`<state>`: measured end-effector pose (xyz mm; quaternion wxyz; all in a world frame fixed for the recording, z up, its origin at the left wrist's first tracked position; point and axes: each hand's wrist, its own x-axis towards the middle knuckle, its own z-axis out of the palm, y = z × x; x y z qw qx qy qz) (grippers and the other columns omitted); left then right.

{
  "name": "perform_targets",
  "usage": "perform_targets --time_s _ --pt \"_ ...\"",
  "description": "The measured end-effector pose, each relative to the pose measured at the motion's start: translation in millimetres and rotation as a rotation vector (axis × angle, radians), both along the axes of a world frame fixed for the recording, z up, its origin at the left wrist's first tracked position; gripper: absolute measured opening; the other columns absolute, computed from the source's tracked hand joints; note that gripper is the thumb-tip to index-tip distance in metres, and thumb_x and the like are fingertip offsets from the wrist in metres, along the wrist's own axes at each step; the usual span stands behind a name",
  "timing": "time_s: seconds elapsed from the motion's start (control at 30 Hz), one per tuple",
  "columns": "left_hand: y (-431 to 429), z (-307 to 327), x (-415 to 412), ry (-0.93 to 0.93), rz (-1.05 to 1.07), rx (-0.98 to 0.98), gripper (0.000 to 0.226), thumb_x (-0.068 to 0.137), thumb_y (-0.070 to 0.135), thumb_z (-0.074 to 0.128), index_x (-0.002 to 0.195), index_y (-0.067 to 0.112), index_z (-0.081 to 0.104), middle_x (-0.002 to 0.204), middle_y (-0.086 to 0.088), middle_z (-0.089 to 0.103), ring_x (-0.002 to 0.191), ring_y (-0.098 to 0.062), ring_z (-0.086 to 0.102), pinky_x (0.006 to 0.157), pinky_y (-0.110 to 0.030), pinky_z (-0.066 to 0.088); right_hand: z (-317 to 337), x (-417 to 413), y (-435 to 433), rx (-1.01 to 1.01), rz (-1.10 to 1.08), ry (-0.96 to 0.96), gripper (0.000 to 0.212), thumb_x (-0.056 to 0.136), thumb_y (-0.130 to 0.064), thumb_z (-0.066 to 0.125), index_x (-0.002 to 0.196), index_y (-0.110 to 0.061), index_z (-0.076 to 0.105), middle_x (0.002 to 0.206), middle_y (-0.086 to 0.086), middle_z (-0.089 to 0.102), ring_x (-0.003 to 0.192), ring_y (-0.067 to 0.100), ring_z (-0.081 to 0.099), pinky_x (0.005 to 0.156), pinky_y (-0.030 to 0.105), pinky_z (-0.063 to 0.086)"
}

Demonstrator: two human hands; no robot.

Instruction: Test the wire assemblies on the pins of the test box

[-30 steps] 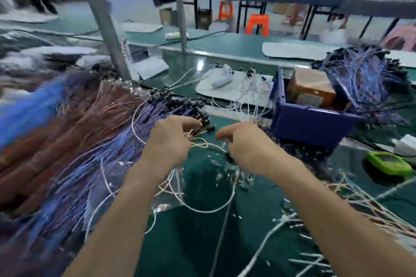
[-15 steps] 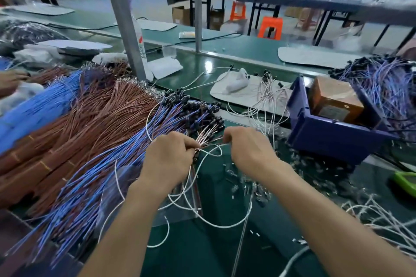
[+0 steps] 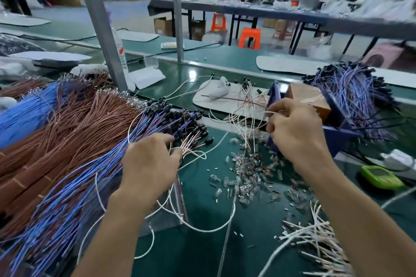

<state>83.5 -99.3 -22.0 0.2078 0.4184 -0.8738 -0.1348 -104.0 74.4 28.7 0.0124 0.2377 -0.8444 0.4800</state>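
Far left: blue wire bundle [image 3: 27, 114] and brown wire bundle [image 3: 67, 130] lie on the bench. Fanned across them toward centre are the wire assemblies [image 3: 90, 175], blue-violet leads with black connector ends.

My left hand [image 3: 150, 162] rests on this fan. Thumb and fingers are curled, pinching a tuft of thin pale wires [image 3: 189, 144] just beside the black ends.

Centre: clear connectors [image 3: 247, 177] scattered on the green mat [image 3: 202, 254].

My right hand [image 3: 292, 130] is raised above them. Its fingertips pinch a reddish wire [image 3: 225, 97] that runs out leftward over a white pad [image 3: 200, 100].

Behind that hand: blue bin [image 3: 337, 132] with a brown box [image 3: 308, 96] inside; whether it carries pins I cannot tell. Right of the bin, a second heap of assemblies [image 3: 355, 92].

Near the right edge: green device [image 3: 380, 177]. Lower right: cut white wires [image 3: 315, 238].
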Motion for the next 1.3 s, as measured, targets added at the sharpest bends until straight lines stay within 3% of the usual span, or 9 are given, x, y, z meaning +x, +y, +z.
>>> perform_targets --time_s 0.17,0.23,0.33,0.5,0.7,0.83,0.97,1.1,1.3 --pt "36.6 16.9 -35.5 0.230 -0.378 0.179 0.050 0.078 0.061 0.066 0.125 0.044 0.069 0.108 0.030 0.067 0.091 0.017 0.057 0.085 -0.003 0.039 3.1 0.0 25.3 -0.178 0.062 -0.221 0.028 0.099 0.001 0.052 0.089 -0.020 0.068 0.059 0.001 0.068 0.045 0.013 0.053 0.044 0.031 0.043" --pt "45.6 4.7 -56.4 0.121 -0.439 0.256 0.042 0.089 0.052 0.067 0.130 0.044 0.066 0.115 0.024 0.071 0.095 0.009 0.062 0.090 -0.017 0.048 8.3 0.7 29.6 -0.290 0.098 -0.319 0.024 0.099 0.004 0.050 0.093 -0.012 0.067 0.058 0.002 0.066 0.044 0.015 0.050 0.041 0.027 0.042" --pt "33.7 -23.8 -67.4 0.113 -0.393 0.324 0.017 0.101 0.033 0.062 0.111 0.040 0.075 0.083 0.016 0.074 0.052 0.007 0.055 0.053 -0.027 0.046 22.2 -13.4 47.5 -0.358 0.034 -0.324 0.023 0.097 0.006 0.051 0.089 -0.008 0.067 0.057 0.005 0.065 0.039 0.015 0.047 0.036 0.023 0.040" --pt "-13.2 -43.4 -47.4 0.280 -0.208 0.289 0.017 0.096 0.019 0.069 0.099 0.029 0.082 0.063 0.018 0.071 0.046 0.003 0.058 0.039 -0.013 0.034 43.9 -57.1 105.2 -0.368 -0.124 -0.281 0.023 0.090 0.007 0.052 0.081 -0.010 0.066 0.051 0.004 0.063 0.033 0.012 0.043 0.032 0.016 0.033" --pt "-12.4 -21.6 -36.6 0.436 -0.121 0.228 0.018 0.093 0.016 0.070 0.102 0.028 0.081 0.083 0.016 0.076 0.066 0.005 0.066 0.065 -0.019 0.056 40.2 -67.3 139.0 -0.379 -0.083 -0.366 0.023 0.092 0.009 0.047 0.084 -0.006 0.063 0.050 0.007 0.060 0.031 0.010 0.040 0.029 0.013 0.025" --pt "41.3 8.0 -50.2 0.496 -0.342 0.177 0.015 0.086 0.029 0.076 0.097 0.039 0.081 0.071 0.023 0.069 0.069 0.012 0.063 0.061 -0.001 0.041 30.5 -47.1 140.4 -0.366 -0.014 -0.445 0.023 0.093 0.010 0.047 0.085 -0.005 0.063 0.055 0.011 0.060 0.033 0.013 0.041 0.030 0.014 0.024" --pt "98.0 5.9 -77.7 0.273 -0.663 0.692 0.015 0.089 0.049 0.063 0.094 0.043 0.076 0.072 0.012 0.075 0.057 -0.005 0.063 0.062 -0.024 0.051 27.3 -29.8 145.0 -0.332 0.035 -0.523 0.026 0.090 0.013 0.048 0.083 -0.005 0.065 0.061 0.018 0.062 0.038 0.019 0.048 0.034 0.020 0.029" --pt "126.8 -5.5 -102.1 0.331 -0.767 1.296 0.021 0.105 0.033 0.055 0.115 0.027 0.073 0.078 -0.004 0.077 0.050 -0.011 0.059 0.048 -0.016 0.043 21.8 -24.3 153.0 -0.213 0.090 -0.545 0.022 0.092 0.015 0.050 0.093 -0.001 0.064 0.067 0.021 0.066 0.044 0.021 0.053 0.037 0.021 0.037" --pt "131.9 -23.0 -120.3 0.586 -0.670 1.527 0.025 0.086 0.023 0.078 0.110 0.024 0.079 0.078 -0.006 0.071 0.060 -0.011 0.061 0.059 -0.019 0.050 -3.3 -31.8 167.6 -0.008 0.112 -0.375 0.030 0.098 0.001 0.061 0.081 -0.016 0.079 0.067 0.019 0.070 0.045 0.015 0.047 0.039 0.019 0.035"
